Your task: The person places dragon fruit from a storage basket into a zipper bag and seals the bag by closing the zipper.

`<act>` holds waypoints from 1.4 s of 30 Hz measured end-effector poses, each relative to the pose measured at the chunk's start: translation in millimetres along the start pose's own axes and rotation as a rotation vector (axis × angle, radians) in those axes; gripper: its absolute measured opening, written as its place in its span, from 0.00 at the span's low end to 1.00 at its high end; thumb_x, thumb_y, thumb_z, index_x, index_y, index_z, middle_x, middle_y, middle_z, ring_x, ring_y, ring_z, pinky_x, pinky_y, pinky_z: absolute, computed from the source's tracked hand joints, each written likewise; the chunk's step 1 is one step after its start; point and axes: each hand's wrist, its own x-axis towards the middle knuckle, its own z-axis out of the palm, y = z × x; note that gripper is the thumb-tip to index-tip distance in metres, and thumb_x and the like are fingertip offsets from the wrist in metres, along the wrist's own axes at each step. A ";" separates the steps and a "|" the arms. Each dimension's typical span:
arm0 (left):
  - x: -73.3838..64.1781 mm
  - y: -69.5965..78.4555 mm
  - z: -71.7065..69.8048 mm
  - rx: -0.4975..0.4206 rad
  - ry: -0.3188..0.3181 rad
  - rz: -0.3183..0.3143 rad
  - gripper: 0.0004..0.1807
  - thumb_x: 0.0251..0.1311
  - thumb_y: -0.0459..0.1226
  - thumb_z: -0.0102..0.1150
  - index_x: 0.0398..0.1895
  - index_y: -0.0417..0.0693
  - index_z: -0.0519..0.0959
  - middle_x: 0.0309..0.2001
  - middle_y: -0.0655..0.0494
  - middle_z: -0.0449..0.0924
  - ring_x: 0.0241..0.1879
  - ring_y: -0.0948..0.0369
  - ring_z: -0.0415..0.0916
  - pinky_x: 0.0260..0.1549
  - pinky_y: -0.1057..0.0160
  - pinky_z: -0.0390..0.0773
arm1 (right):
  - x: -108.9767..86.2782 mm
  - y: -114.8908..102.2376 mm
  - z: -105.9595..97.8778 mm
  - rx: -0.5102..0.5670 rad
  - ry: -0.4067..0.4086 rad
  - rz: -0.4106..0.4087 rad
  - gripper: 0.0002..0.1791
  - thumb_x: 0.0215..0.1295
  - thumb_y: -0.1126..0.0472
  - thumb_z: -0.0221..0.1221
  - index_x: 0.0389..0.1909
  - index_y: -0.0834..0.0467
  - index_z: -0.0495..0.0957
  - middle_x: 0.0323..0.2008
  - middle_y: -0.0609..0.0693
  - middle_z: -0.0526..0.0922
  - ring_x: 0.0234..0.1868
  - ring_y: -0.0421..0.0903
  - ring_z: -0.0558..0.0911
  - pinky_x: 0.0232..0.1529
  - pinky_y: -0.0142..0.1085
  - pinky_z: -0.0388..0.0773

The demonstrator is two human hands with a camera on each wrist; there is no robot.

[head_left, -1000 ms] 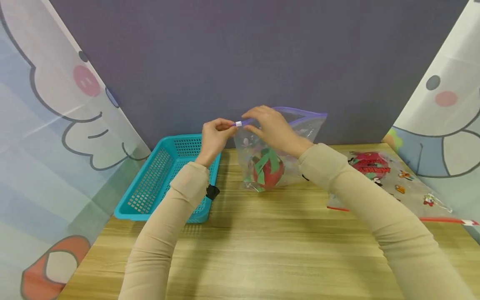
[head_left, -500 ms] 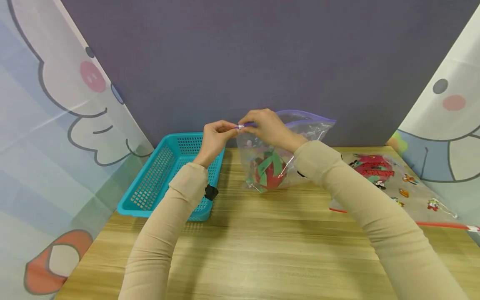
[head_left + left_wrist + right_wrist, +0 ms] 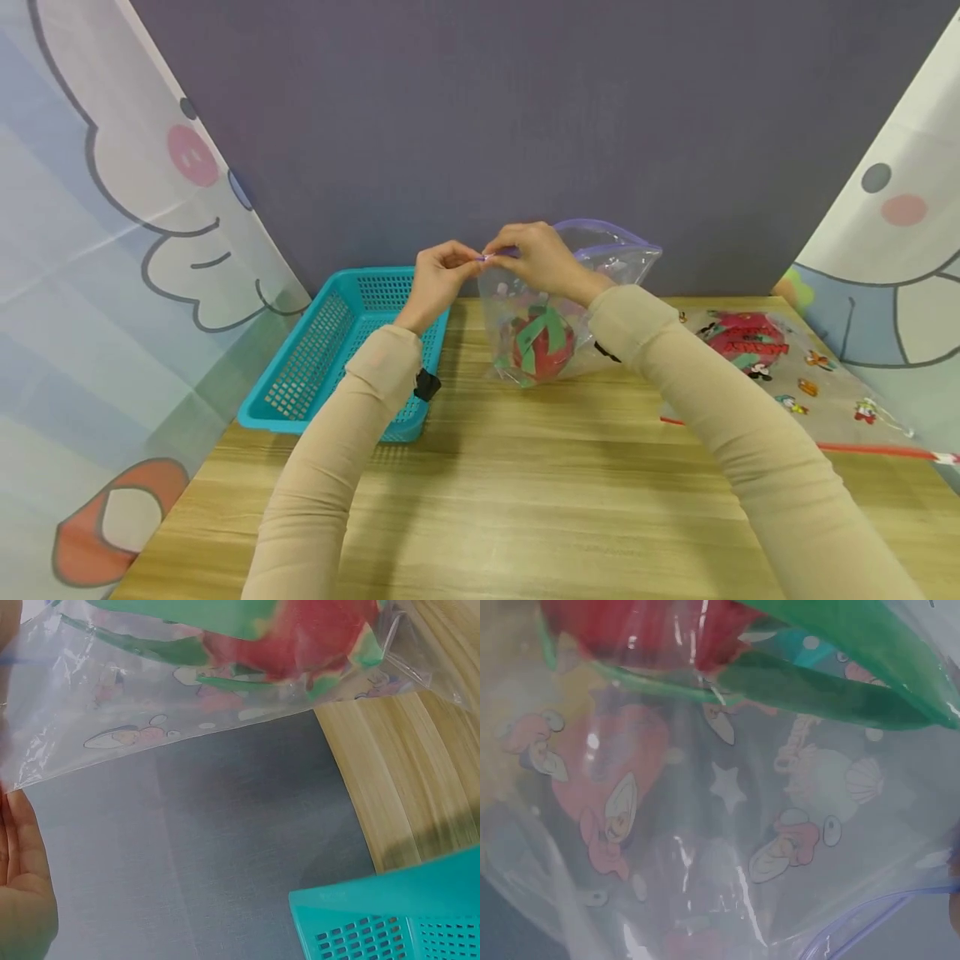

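Note:
A clear zip bag [image 3: 498, 312] with a purple zip edge hangs upright over the table, holding a red dragon fruit [image 3: 546, 346] with green scales. At its upper left corner my left hand [image 3: 437, 279] pinches the zip end between thumb and fingers. Close beside it, my right hand [image 3: 543, 262] pinches the zip at the small white slider [image 3: 487, 257], which the fingertips partly cover. To the right of the hands the bag's mouth gapes. Cartoon prints on the bag [image 3: 727, 787] fill the right wrist view, with the fruit [image 3: 645, 634] above them.
Left of the bag stands a turquoise plastic basket [image 3: 258, 414]. At right, another printed zip bag [image 3: 832, 408] with a red zip edge lies flat, a red-and-green fruit [image 3: 746, 337] inside. A grey wall [image 3: 480, 108] rises behind the wooden table [image 3: 525, 500].
My right hand has come in to the left corner, its fingers closing onto the zip by the slider. The left hand keeps its pinch; the view has shifted slightly.

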 end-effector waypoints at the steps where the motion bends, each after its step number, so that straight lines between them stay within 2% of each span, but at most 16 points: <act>1: 0.3 -0.7 0.6 0.008 -0.004 0.008 0.03 0.57 0.31 0.59 0.31 0.40 0.80 0.29 0.56 0.82 0.34 0.60 0.80 0.43 0.57 0.79 | -1.2 1.0 0.2 -0.005 0.006 -0.013 0.10 0.57 0.63 0.60 0.38 0.64 0.82 0.35 0.55 0.83 0.35 0.48 0.82 0.39 0.37 0.79; 7: 1.0 -3.2 4.3 0.024 -0.027 0.039 0.04 0.57 0.32 0.59 0.32 0.39 0.80 0.29 0.56 0.82 0.34 0.59 0.79 0.40 0.61 0.79 | -6.6 7.7 0.4 -0.036 0.059 -0.084 0.10 0.55 0.63 0.62 0.36 0.64 0.82 0.31 0.54 0.83 0.31 0.47 0.79 0.36 0.37 0.76; 18: 2.3 -5.0 -0.4 0.026 0.003 0.031 0.03 0.56 0.34 0.61 0.30 0.42 0.80 0.28 0.58 0.81 0.33 0.59 0.79 0.40 0.60 0.79 | -12.1 19.5 -0.6 -0.060 0.160 -0.128 0.07 0.53 0.64 0.65 0.32 0.64 0.83 0.30 0.54 0.84 0.29 0.46 0.80 0.32 0.36 0.78; 25: 3.9 -3.8 -1.4 0.025 -0.005 0.031 0.04 0.55 0.33 0.61 0.31 0.40 0.80 0.28 0.58 0.81 0.32 0.59 0.80 0.40 0.61 0.79 | -13.8 23.3 -1.6 -0.129 0.197 -0.205 0.06 0.51 0.65 0.66 0.30 0.65 0.83 0.28 0.54 0.83 0.28 0.47 0.81 0.30 0.37 0.78; 30: -0.8 7.8 -1.6 0.028 -0.019 0.007 0.05 0.56 0.32 0.60 0.33 0.38 0.80 0.28 0.59 0.81 0.35 0.55 0.80 0.42 0.60 0.79 | -16.2 27.0 -3.5 -0.172 0.227 -0.237 0.06 0.49 0.66 0.67 0.28 0.64 0.83 0.27 0.54 0.83 0.28 0.48 0.81 0.30 0.37 0.79; 34: -7.0 14.6 -2.8 0.044 -0.007 -0.001 0.05 0.57 0.30 0.59 0.34 0.36 0.79 0.29 0.57 0.81 0.36 0.53 0.79 0.41 0.60 0.79 | -18.4 28.4 -2.6 -0.179 0.218 -0.238 0.06 0.50 0.66 0.67 0.29 0.64 0.83 0.27 0.53 0.84 0.28 0.47 0.81 0.29 0.37 0.78; 37: -6.6 11.8 -5.2 0.050 0.001 -0.004 0.04 0.57 0.30 0.59 0.34 0.37 0.80 0.29 0.56 0.81 0.36 0.54 0.79 0.41 0.61 0.78 | -20.2 28.9 -3.2 -0.193 0.202 -0.228 0.06 0.51 0.64 0.66 0.30 0.64 0.83 0.28 0.53 0.84 0.28 0.47 0.81 0.30 0.37 0.79; 42: 3.3 -3.1 -9.6 0.022 -0.001 -0.008 0.04 0.56 0.32 0.60 0.33 0.41 0.80 0.29 0.59 0.81 0.38 0.53 0.79 0.43 0.61 0.78 | -25.2 31.5 -8.4 -0.228 0.224 -0.202 0.06 0.49 0.66 0.67 0.29 0.63 0.83 0.27 0.53 0.84 0.28 0.48 0.81 0.31 0.37 0.79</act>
